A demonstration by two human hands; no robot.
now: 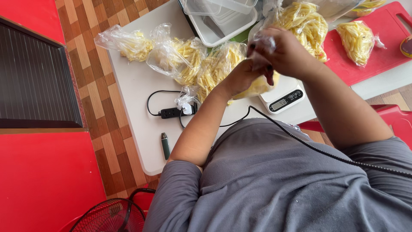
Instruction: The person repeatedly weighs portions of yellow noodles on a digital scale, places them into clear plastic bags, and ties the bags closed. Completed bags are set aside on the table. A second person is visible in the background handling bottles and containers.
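Bag of cut fries (257, 86) sits on the kitchen scale (283, 98), its twisted neck pointing up into your right hand (285, 53), pinched closed on it, left hand (240, 77) gripping just below.

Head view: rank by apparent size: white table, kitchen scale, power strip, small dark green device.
1. white table
2. kitchen scale, partly hidden by the bag and hands
3. power strip
4. dark green device, close to the strip in length, so unsure

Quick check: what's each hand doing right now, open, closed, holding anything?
Left hand: closed on the bag of fries sitting on the scale.
Right hand: closed, pinching that bag's twisted plastic top.
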